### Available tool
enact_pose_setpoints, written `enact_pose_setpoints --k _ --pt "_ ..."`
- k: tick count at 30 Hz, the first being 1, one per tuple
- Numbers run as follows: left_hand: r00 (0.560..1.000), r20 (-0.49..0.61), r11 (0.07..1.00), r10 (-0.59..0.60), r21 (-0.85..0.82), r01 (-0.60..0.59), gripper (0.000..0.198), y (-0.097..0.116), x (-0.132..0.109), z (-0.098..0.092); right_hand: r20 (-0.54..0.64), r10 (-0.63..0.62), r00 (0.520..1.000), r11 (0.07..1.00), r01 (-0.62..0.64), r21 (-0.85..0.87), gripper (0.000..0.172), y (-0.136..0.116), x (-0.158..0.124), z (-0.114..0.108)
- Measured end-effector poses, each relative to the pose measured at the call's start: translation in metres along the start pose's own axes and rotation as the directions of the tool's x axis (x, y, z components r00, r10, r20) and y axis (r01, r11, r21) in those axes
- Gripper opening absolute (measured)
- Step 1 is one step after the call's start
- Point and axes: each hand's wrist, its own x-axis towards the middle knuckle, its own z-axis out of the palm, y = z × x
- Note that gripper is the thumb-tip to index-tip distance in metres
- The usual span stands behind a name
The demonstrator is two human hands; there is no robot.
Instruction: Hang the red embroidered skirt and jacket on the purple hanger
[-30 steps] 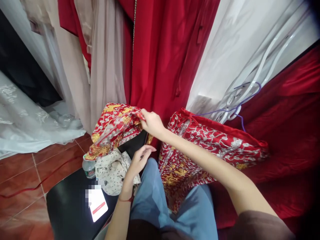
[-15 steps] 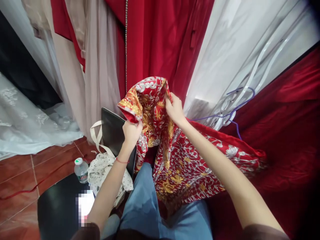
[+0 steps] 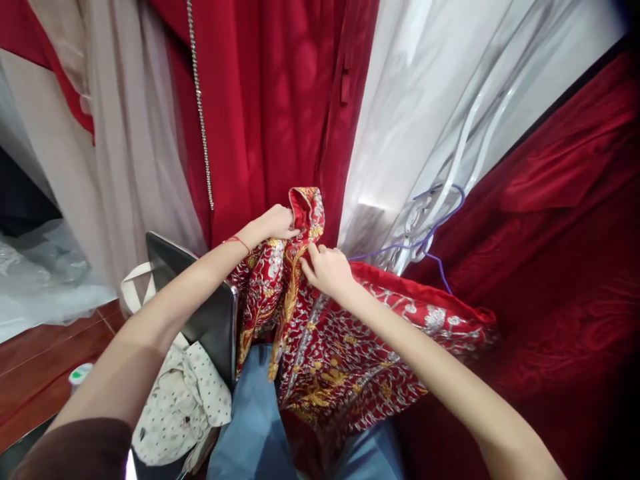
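Observation:
A red jacket-like garment [image 3: 345,353] with silver and gold embroidery lies spread over my jeans [image 3: 253,420]. Its collar [image 3: 311,207] stands upright at the top, curled so that some red lining shows. My left hand [image 3: 277,221] grips the fabric at the collar's left side, fingertips by the lining. Just below and to the right, my right hand [image 3: 330,270] pinches the gold-trimmed front edge [image 3: 293,280] with thumb and forefinger. The right hand's other fingers are curled in.
Red, beige and white clothes hang ahead. A purple hanger [image 3: 440,227] hooks near white curved metal bars [image 3: 475,127] on the right. To the left are a black panel [image 3: 213,317], a dotted white cloth bag [image 3: 180,407] and a bottle cap [image 3: 80,375], partly behind my left arm.
My left hand has moved right and up to the collar. My right hand has come down to the front edge. The collar has turned and narrowed, and the view has shifted right.

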Motion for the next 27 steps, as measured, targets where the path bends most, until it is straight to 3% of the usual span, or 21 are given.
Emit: enact_pose_setpoints --k 2,4,9,13,16,21,24,27 --pt "0.991 -0.040 0.990 0.126 -0.059 -0.128 0.026 0.013 0.014 -0.003 -0.021 -0.031 0.999 0.999 0.031 0.017 0.037 -0.003 -0.007 -0.002" --pt "0.984 -0.049 0.975 0.170 -0.134 -0.175 0.023 0.027 0.029 -0.003 -0.047 -0.054 0.997 0.998 0.055 0.029 0.037 -0.006 -0.015 -0.005" --pt "0.999 0.028 0.978 0.030 -0.206 -0.023 0.030 0.040 0.055 0.019 -0.113 -0.161 0.980 0.982 0.170 0.077 0.031 -0.009 -0.041 -0.017" --pt "0.987 0.157 0.987 -0.046 -0.143 0.069 0.038 0.032 0.051 0.038 -0.123 -0.242 0.962 0.953 0.260 0.156 0.029 -0.006 -0.058 -0.030" --pt "0.980 0.191 0.989 -0.055 -0.121 0.079 0.042 0.028 0.045 0.036 -0.132 -0.236 0.963 0.944 0.259 0.203 0.031 -0.003 -0.060 -0.031" --pt "0.967 0.249 0.963 0.055 -0.269 0.015 0.034 0.026 0.043 0.024 -0.103 -0.051 0.993 0.935 0.083 0.344 0.032 0.022 -0.036 -0.028" --pt "0.970 0.234 0.907 0.071 -0.420 0.035 0.031 0.023 0.042 0.021 -0.017 0.136 0.991 0.972 -0.130 0.196 0.032 0.047 -0.011 -0.034" --pt "0.975 0.205 0.810 0.087 -0.584 0.050 0.038 0.020 0.039 0.018 0.055 0.253 0.966 0.966 -0.255 0.042 0.045 0.065 0.014 -0.039"
